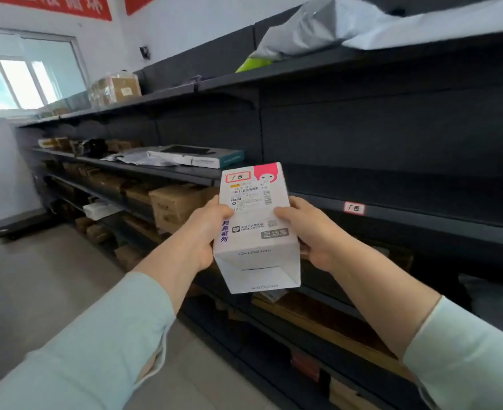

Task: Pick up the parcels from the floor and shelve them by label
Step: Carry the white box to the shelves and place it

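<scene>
Taking the white parcel as the landmark: far to its left and lower, brown cartons crowd the lower shelf, and just up-left of it a flat teal-edged box and a crumpled grey mailer lie on the middle shelf.

The left hand is closed on the parcel's left side, thumb laid over the printed face and the other fingers hidden behind it. The parcel itself is held in the air in front of the shelving, touching no shelf, its far end tipped up and its label facing the camera. The right hand is clamped on the right side in the same way, thumb on top.

To the parcel's right, on the front edge of the middle shelf, a small tag appears to carry the same two characters as the label, and the shelf board behind it looks bare.

The risks as I judge them: reading the label in haste could send the parcel left of itself, among the boxes that sit there. Pushing it in too low could knock its far end against the shelf edge. Both grips are side pinches, so letting go with one hand early might tip it out before it rests on the board.
</scene>
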